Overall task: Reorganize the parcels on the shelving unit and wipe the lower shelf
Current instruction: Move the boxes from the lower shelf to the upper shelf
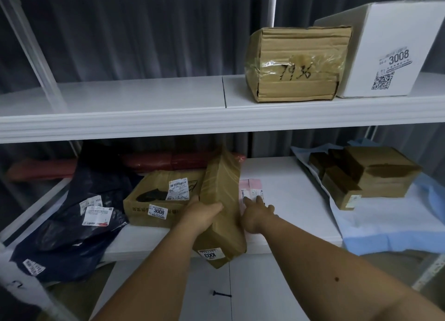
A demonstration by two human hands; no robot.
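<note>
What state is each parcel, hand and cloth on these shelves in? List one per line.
Left hand: grips the 1003 box.
1003 box: tilted on edge, overhanging the lower shelf.
Right hand: fingers on the pink parcel.
Pink parcel: lying flat.
3008 brown box: flat, taped.
7936 box: dented, taped shut.
Blue cloth: spread under boxes.

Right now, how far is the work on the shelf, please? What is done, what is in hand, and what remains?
Done: a taped brown box and a white box stand on the upper shelf.
In hand: the left hand holds a tilted brown parcel; the right hand reaches a pink parcel.
Left: the lower shelf carries dark bags and boxes; no wiping cloth is visible.
</note>
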